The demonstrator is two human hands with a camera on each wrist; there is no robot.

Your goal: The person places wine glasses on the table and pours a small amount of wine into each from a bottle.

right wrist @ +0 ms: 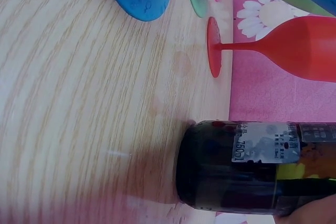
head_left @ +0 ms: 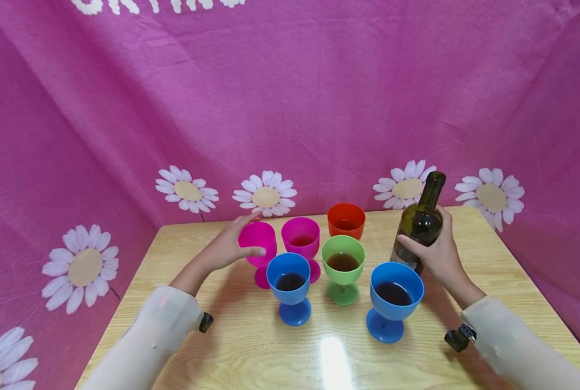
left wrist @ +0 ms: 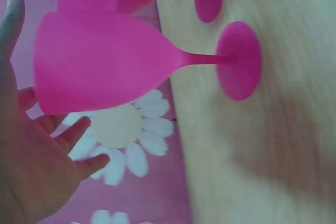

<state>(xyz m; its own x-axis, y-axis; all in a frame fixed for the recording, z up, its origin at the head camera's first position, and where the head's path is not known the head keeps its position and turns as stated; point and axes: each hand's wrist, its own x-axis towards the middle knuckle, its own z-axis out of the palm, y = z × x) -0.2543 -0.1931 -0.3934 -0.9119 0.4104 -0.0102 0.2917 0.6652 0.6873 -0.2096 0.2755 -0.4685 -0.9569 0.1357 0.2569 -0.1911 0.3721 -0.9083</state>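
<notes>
My left hand [head_left: 228,245] is spread around the bowl of the leftmost pink goblet [head_left: 258,238], thumb on the near side. In the left wrist view the fingers [left wrist: 73,135] extend beside that goblet's rim, and the thumb stands apart from it. My right hand [head_left: 438,252] grips a dark green wine bottle [head_left: 422,222] round its body, neck up. The bottle's base [right wrist: 197,166] is at the tabletop; whether it touches cannot be told. Nearest the bottle in front is a blue goblet [head_left: 397,292] with dark liquid.
A second pink goblet [head_left: 301,238], a red goblet [head_left: 346,219], a green goblet [head_left: 343,265] and another blue goblet [head_left: 288,279] stand close together, each with dark liquid. The wooden table [head_left: 251,352] meets a pink curtain [head_left: 290,108] with daisies at the back.
</notes>
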